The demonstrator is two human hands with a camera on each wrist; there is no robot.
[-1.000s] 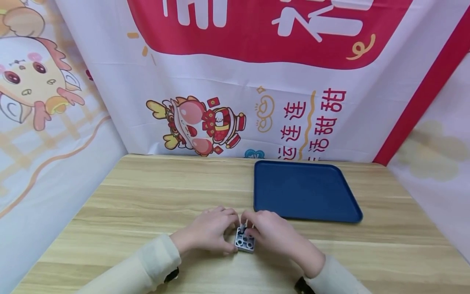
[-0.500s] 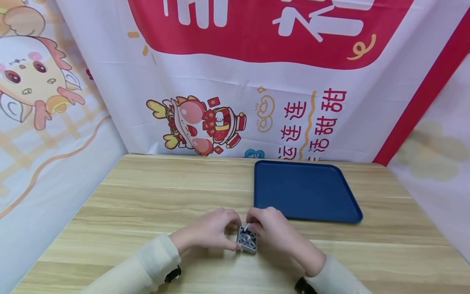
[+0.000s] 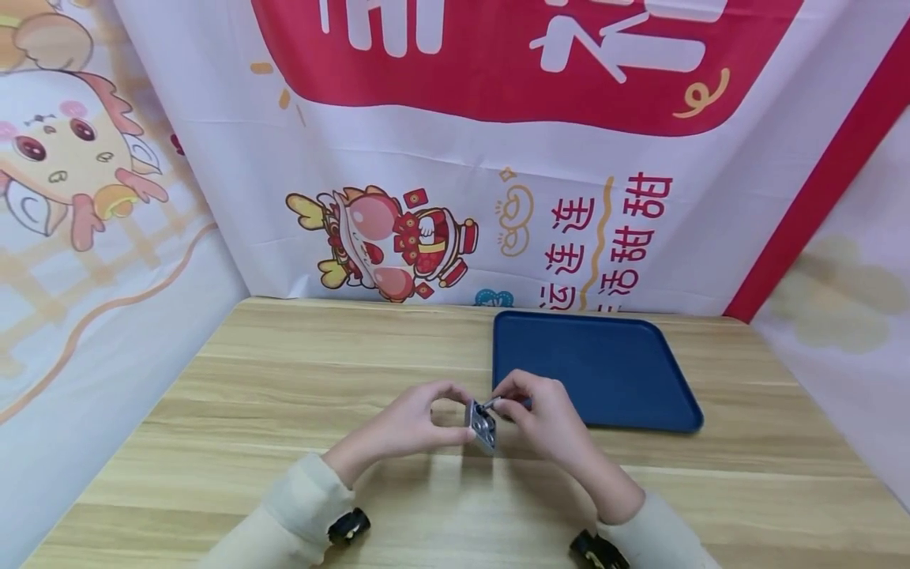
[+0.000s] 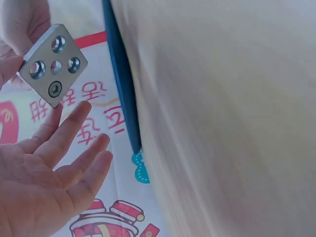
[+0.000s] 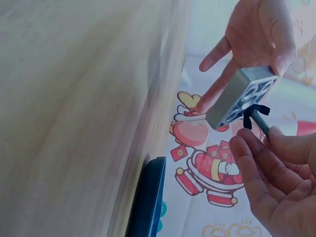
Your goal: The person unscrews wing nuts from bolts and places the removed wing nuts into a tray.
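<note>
A square grey metal block with several round holes is held edgewise, tilted above the table, by the thumb and fingertip of my left hand. In the left wrist view its flat face shows a hex socket inside a dark ring in the lower hole. My other left fingers are spread. My right hand pinches a short thin grey rod. That rod meets the block's recessed, ribbed side, where small black flaps stick out around its end. How deep the rod sits is hidden.
Behind and right of my hands, a dark blue tray lies on the wooden table. A printed cloth hangs along the table's far edge. Black wrist straps show at both sleeves.
Both hands have raised the block off the table and moved it away from me. The block has turned from lying nearly flat to tilted on edge, with the rod now slanting toward my right.
</note>
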